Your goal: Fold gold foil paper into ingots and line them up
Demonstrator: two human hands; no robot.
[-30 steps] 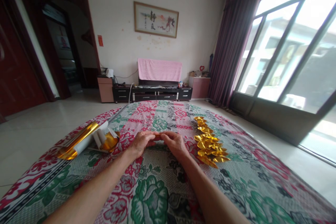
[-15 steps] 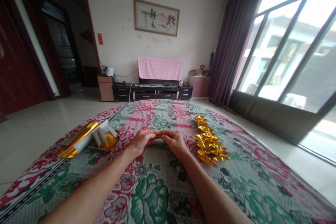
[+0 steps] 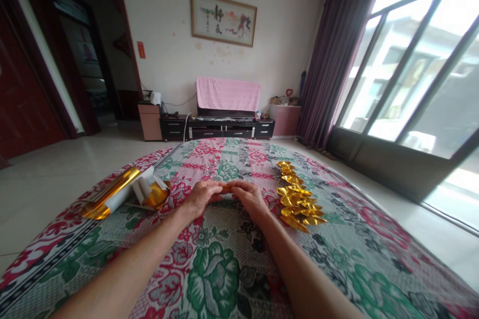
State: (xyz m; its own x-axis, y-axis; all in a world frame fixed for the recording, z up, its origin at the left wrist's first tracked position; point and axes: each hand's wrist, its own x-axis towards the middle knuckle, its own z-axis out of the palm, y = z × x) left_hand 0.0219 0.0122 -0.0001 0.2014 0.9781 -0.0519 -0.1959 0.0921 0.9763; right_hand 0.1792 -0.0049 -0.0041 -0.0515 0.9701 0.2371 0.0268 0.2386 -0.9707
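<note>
In the head view, the left hand and the right hand meet over the table, which is covered with a floral cloth in red, green and grey. Each grip is pinched, fingertips closed on one end of a small, narrow piece of gold foil paper, which spans the gap between them; its folds are too small to make out. To the right of the right grip, pointed, folded shiny gold foil pieces lie in an overlapping row running away from the person. Well to the left of the left grip lies a rolled gold foil sheet with a white underside; between that roll and the left grip sits a curled gold-and-white foil bundle.
</note>
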